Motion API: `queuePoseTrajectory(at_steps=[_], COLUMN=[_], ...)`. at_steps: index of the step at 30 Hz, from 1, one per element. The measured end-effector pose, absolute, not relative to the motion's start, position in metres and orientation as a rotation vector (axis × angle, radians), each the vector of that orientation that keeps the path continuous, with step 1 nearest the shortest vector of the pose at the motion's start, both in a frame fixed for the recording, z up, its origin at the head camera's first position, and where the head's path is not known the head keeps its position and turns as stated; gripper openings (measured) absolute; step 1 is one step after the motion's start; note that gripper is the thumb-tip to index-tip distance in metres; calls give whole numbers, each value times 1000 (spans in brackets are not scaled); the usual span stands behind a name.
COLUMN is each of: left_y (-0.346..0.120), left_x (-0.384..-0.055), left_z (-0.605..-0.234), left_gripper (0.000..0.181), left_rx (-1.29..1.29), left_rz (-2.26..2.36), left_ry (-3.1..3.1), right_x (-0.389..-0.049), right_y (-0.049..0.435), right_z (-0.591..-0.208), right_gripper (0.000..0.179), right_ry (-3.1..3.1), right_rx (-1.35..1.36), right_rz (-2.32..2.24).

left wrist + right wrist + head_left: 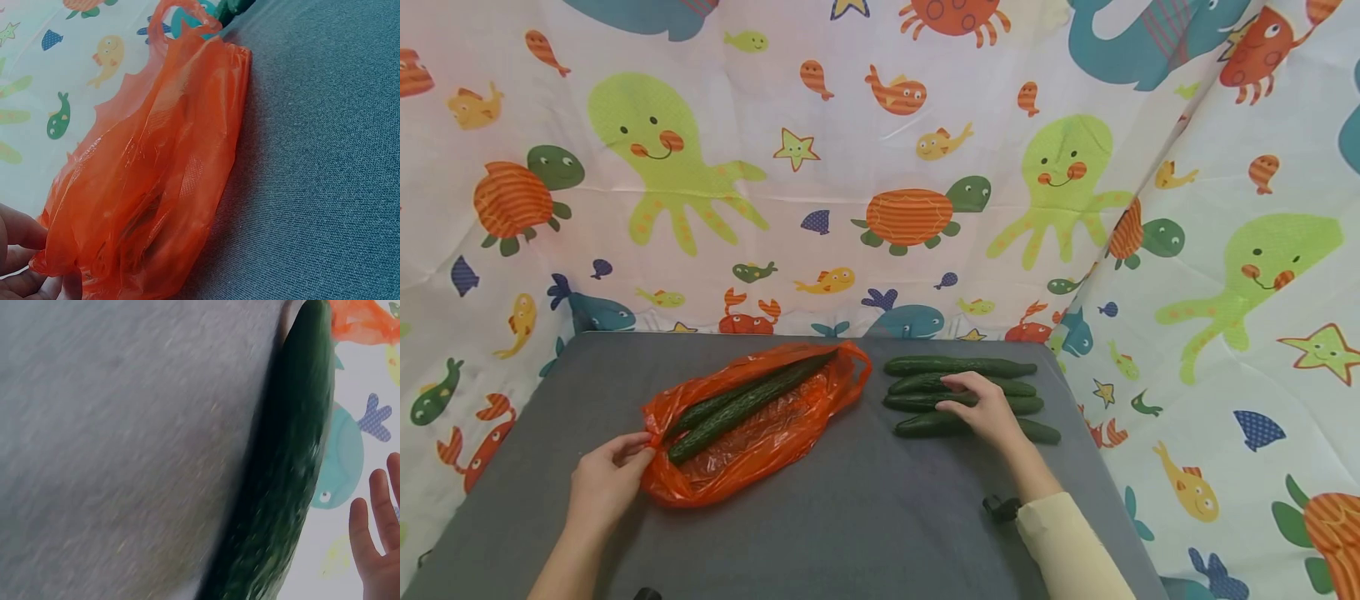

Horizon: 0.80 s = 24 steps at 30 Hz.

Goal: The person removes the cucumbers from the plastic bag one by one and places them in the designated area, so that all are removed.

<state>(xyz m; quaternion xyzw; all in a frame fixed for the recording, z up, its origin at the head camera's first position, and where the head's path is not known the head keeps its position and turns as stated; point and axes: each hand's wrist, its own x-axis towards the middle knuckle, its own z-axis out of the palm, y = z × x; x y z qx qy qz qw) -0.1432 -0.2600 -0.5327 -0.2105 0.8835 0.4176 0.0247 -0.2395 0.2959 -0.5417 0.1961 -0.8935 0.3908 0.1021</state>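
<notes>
Head view: left hand [604, 481] at the left end of an orange plastic bag [778, 447], fingers pinching a gathered bit of the film; left wrist view confirms the pinch. Bag lies on the left-centre of the grey surface [857, 525], slanting from near left to far right, a loop handle at its far right end. Two dark green cucumbers, a far bag cucumber [698, 412] and a near bag cucumber [737, 422], lie side by side in it, uncovered from above.

Right hand [990, 408] is over the row on the right, fingers spread apart, released, gripping nothing; contact with the cucumbers can't be told. Row is four cucumbers, roughly parallel, running left-right: farthest cucumber [958, 366], second cucumber [1018, 388], third cucumber [917, 402], nearest cucumber [1041, 432]. Right wrist view shows one cucumber large, with the straight fingers off to its side.

Pale yellow sleeve [1067, 542] on right arm; small black object [1000, 507] just beside that wrist. Behind and to both sides, white curtain [842, 179] printed with sea animals.
</notes>
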Motion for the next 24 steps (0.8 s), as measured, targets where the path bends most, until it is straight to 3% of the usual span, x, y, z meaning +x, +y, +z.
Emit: queuePoseTrajectory(at_steps=[13,24], left_y=[-257,-257], left_x=[-143,-143], left_z=[-534,-536], left_gripper=[40,39], left_rx=[-630,-612], left_rz=[1290,1265], left_ry=[2737,2793], right_x=[-243,-248], right_y=[264,241], right_z=[-534,-529], right_gripper=[57,58], right_ry=[-2657,-2690], right_rx=[611,673], right_rz=[1264,1312])
